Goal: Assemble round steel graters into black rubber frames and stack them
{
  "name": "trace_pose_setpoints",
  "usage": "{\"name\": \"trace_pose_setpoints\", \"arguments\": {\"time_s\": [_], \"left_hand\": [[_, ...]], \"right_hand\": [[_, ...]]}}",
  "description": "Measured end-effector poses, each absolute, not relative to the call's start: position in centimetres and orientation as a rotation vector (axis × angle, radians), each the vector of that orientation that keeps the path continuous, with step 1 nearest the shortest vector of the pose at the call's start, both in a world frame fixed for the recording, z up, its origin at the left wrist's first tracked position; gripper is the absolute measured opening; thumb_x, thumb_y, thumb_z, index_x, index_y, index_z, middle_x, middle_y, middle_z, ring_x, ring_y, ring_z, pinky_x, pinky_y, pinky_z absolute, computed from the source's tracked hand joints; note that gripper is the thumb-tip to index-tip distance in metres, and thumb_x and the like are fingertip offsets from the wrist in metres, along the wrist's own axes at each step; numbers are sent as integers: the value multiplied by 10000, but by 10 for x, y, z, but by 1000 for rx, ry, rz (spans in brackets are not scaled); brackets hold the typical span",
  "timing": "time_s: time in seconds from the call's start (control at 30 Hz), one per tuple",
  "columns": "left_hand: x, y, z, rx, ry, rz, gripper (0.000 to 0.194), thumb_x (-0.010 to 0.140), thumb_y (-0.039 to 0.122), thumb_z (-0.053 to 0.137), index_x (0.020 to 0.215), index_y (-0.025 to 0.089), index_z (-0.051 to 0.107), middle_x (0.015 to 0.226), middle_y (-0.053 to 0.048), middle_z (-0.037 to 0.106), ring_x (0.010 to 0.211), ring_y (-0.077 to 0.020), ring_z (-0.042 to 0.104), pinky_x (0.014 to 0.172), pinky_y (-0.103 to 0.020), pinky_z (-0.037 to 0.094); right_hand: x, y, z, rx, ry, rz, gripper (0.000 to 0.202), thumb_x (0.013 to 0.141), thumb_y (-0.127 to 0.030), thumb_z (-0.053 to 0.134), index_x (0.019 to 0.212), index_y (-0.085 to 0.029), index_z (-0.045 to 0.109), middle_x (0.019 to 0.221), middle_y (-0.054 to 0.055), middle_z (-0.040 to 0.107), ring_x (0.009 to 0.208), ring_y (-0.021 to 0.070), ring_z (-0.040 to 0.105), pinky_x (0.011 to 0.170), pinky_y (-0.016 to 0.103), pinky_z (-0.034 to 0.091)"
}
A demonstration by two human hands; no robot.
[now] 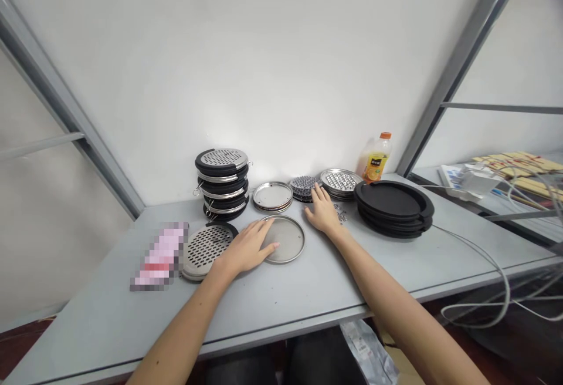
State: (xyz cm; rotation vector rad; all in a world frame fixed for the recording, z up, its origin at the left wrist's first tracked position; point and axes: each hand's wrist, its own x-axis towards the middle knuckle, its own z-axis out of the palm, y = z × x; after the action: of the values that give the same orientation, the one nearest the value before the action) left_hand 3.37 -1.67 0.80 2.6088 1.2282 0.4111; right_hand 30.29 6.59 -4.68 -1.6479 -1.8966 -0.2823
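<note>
Inside the table edge [281, 331], the open left hand [246, 249] overlaps a tray rim [303, 247], the right hand's grip [324, 212] at graters [301, 184] unclear.

On the counter [303, 303], a dish [288, 241] lies right of a grater [206, 250], before stacked dishes [273, 194]; a bottle [376, 161] stands behind stacked bases [391, 200].
</note>
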Motion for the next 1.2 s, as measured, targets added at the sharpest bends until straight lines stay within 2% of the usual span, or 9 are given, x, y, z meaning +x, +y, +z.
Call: {"name": "trace_pose_setpoints", "arguments": {"time_s": [0.13, 0.37, 0.5, 0.6, 0.73, 0.83, 1.0, 1.1, 1.2], "left_hand": [[33, -17, 6, 2588, 1250, 394, 666, 920, 476, 443, 1484, 201, 222, 1499, -113, 361, 1375, -273, 338, 1110, -402, 278], [31, -17, 3, 2577, 1252, 390, 683, 916, 512, 432, 1489, 204, 220, 1500, -110, 362, 1382, -280, 326, 1110, -406, 273], [31, -18, 4, 2570, 1289, 346, 690, 917, 530, 416, 1490, 196, 223, 1504, -119, 354, 1394, -283, 305, 1119, -402, 263], [32, -19, 5, 2566, 1300, 324, 688, 923, 537, 392, 1488, 179, 232, 1497, -127, 363, 1396, -286, 300, 1120, -408, 267], [32, -19, 5, 2575, 1292, 316, 667, 917, 530, 408, 1474, 187, 275, 1490, -116, 379, 1392, -295, 305, 1113, -421, 279], [32, -19, 4, 2579, 1269, 336, 626, 917, 515, 424, 1445, 189, 341, 1483, -106, 393, 1386, -299, 312, 1114, -435, 278], [31, -19, 6, 2594, 1268, 379, 550, 916, 503, 442, 1359, 178, 458, 1424, -115, 470, 1344, -279, 384, 1091, -407, 317], [31, -19, 11, 2608, 1297, 451, 477, 915, 465, 464, 1287, 173, 528, 1348, -116, 546, 1269, -272, 473, 1044, -382, 371], [32, -19, 16, 2579, 1428, 585, 374, 905, 384, 502, 1209, 185, 589, 1230, -102, 631, 1145, -261, 571, 963, -356, 431]], "right_hand": [[305, 71, -48, -1617, -1880, -269, 666, 811, -246, 493, 1407, 6, 334, 1512, 217, 286, 1382, 345, 290, 1116, 480, 308], [302, 69, -36, -1434, -1846, -227, 589, 902, -235, 379, 1433, 2, 281, 1498, 227, 298, 1399, 300, 278, 1133, 468, 299], [296, 61, -23, -1317, -1790, -184, 550, 904, -235, 395, 1421, -58, 334, 1468, 197, 362, 1371, 276, 336, 1130, 463, 312], [292, 53, -12, -1198, -1682, -185, 468, 890, -233, 444, 1342, -110, 460, 1383, 173, 479, 1300, 270, 430, 1100, 465, 353], [287, 39, -3, -1028, -1589, -88, 243, 855, -251, 542, 1062, -191, 654, 1141, 109, 653, 993, 234, 628, 859, 392, 531], [281, 29, 1, -935, -1615, -22, 147, 850, -233, 551, 828, -215, 695, 950, 69, 713, 845, 201, 655, 674, 321, 543], [270, 16, 10, -884, -1518, 80, 75, 814, -251, 623, 822, -213, 687, 866, 53, 719, 689, 160, 624, 604, 298, 511], [270, 17, 15, -856, -1361, 318, 268, 748, -277, 712, 998, -205, 645, 841, 43, 715, 580, 123, 577, 583, 289, 501], [274, 23, 16, -813, -1274, 614, 452, 667, -293, 783, 1075, -202, 611, 811, 34, 713, 612, 137, 605, 579, 285, 498]]}}
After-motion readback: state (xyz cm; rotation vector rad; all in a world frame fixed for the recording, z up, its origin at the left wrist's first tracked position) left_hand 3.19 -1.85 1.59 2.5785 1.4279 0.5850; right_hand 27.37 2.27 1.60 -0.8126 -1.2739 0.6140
